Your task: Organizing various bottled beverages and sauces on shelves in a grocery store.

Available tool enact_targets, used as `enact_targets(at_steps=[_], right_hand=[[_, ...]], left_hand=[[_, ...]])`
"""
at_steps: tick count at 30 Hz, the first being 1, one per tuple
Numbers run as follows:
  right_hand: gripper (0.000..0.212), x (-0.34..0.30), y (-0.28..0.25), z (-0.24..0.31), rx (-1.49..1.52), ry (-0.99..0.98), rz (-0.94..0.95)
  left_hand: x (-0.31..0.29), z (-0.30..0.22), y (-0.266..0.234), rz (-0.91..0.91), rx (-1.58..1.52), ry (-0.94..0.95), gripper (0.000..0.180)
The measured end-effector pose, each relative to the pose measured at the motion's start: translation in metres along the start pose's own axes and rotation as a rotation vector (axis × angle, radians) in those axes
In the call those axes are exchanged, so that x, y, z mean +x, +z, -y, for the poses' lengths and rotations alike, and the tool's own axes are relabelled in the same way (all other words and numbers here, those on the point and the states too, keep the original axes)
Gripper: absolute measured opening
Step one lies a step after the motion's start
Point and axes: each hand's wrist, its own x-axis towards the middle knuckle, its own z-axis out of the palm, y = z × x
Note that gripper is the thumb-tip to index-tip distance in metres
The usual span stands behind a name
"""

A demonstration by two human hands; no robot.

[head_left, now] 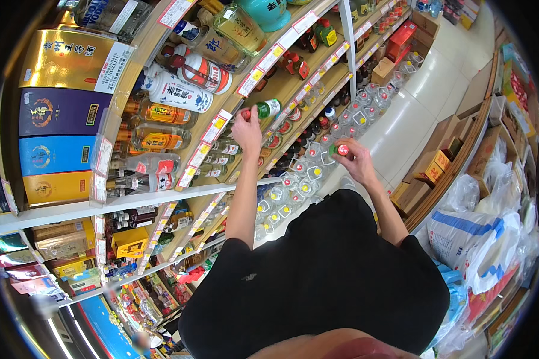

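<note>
My left hand (246, 133) is closed around the red-capped end of a green bottle (270, 108), thumb and fingers pinched narrow near its cap. That bottle is at the shelf (182, 195) on my left, its pale-labelled body pointing away from my fingers; I cannot tell whether it rests on a board. Small clear bottles (217, 159) lie close to my left wrist.

My right hand (356, 163) curls around a second bottle (334, 150), holding it out over the aisle with its red cap (343, 150) showing. My fingers hide most of the rest, though a bit of green shows.

Below, between my hands, many big clear jugs (306, 188) with yellow or red caps stand crowded along the floor (399, 131). Higher on the left shelf are a gold box (63, 60), a purple box (63, 112) and a blue box (57, 154). To my right, a white sack (461, 236) with a blue stripe sits among plastic bags (459, 190).
</note>
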Motion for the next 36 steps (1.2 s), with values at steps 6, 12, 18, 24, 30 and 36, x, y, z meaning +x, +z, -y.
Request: enact_targets(at_steps=[6,12,18,24,30,36], right_hand=[[0.028,-0.01,0.005,-0.012,0.096,0.058,0.026],[0.027,-0.009,-0.014,-0.033,0.105,0.117,0.1],[0.028,0.012,-0.03,-0.054,0.102,0.075,0.158],[0.029,0.062,-0.035,-0.04,0.082,0.069,0.281],[0.032,0.137,-0.006,-0.028,0.15,-0.078,0.325],[0.035,0.225,0.062,-0.006,0.184,-0.128,0.447]], left_hand=[[0.052,0.05,0.044,-0.057,0.255,0.087,0.046],[0.097,0.083,0.06,0.106,0.557,0.094,0.043],[0.099,0.058,0.065,-0.001,0.494,0.207,0.038],[0.101,0.056,0.054,-0.07,0.442,0.301,0.038],[0.103,0.045,0.057,-0.158,0.395,0.38,0.037],[0.035,0.008,0.05,0.03,0.356,-0.008,0.043]])
